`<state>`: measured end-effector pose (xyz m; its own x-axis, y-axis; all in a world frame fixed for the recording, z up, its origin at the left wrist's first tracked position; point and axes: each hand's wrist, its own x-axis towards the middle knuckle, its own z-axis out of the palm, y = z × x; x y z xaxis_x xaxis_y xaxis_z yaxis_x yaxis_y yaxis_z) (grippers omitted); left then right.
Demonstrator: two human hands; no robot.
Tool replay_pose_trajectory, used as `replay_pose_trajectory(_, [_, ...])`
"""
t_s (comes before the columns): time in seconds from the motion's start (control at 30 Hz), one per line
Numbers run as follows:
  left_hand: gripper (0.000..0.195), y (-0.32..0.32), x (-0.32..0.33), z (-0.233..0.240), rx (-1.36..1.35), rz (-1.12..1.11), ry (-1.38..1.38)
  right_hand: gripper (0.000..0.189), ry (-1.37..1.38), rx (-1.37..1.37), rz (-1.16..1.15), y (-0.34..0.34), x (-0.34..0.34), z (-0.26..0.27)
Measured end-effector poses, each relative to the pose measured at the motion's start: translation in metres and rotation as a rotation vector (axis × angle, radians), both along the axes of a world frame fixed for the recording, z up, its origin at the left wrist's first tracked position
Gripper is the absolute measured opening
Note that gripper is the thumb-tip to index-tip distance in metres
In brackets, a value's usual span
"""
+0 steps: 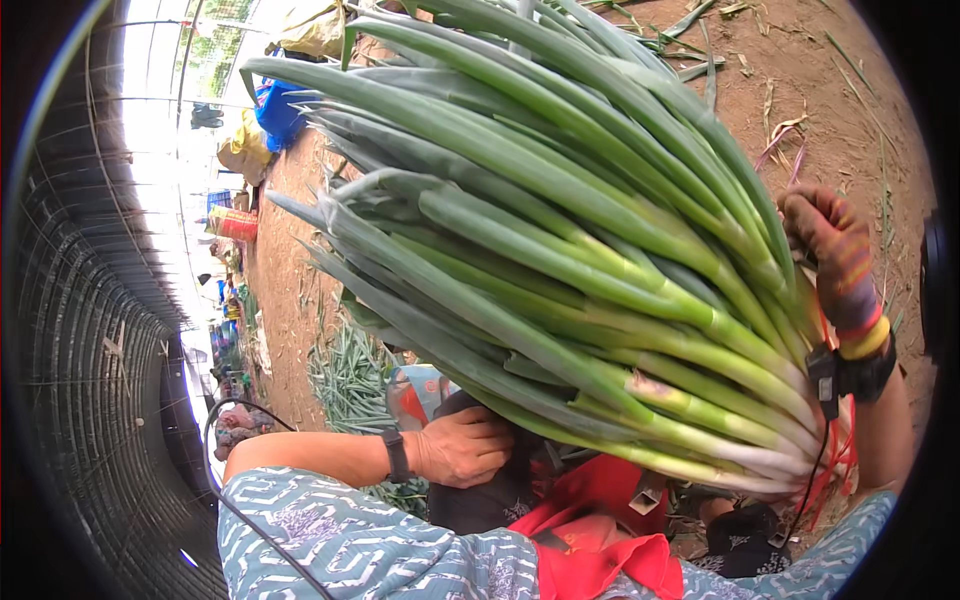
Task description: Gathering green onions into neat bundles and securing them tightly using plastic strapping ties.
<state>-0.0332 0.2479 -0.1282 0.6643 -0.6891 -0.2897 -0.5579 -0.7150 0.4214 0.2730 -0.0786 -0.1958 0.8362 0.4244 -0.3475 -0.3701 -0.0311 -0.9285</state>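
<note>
A big bunch of green onions [570,247] fills the middle, its leaves fanning to the upper left and its white stem ends gathered at the lower right. My right hand [829,247], in a multicoloured knit glove, is beside the stems with fingers curled; whether it grips anything is hidden. Red string [844,450] hangs by the white ends, below my right wrist. My bare left hand [469,448] is under the lower leaves, over dark trousers [472,502], fingers bent. I cannot tell if it holds anything.
Loose onion leaves [352,375] lie piled on the dirt floor [289,292] at left. Blue [281,112] and yellow [247,150] sacks stand farther off. A metal tube end [646,495] and red cloth [600,555] are near my lap. A black cable [214,450] crosses my left arm.
</note>
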Motion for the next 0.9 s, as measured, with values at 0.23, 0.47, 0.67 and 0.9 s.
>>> replay_pose_trajectory(0.23, [0.018,-0.009,-0.006,0.010,-0.077,0.051,0.207,0.031,0.076,-0.028,-0.137,0.000,0.000,0.000])
replay_pose_trajectory(0.47, [0.015,-0.030,0.002,0.014,-0.125,0.128,0.265,0.023,-0.076,-0.679,0.095,0.022,0.027,0.000])
replay_pose_trajectory(0.67, [0.013,-0.087,-0.002,0.011,-0.105,0.193,0.241,0.026,-1.239,-1.323,-0.027,-0.049,0.010,-0.161])
replay_pose_trajectory(0.9, [0.021,-0.181,0.069,0.113,-0.417,0.310,0.252,0.018,-0.596,-1.069,0.056,0.027,0.010,-0.020])
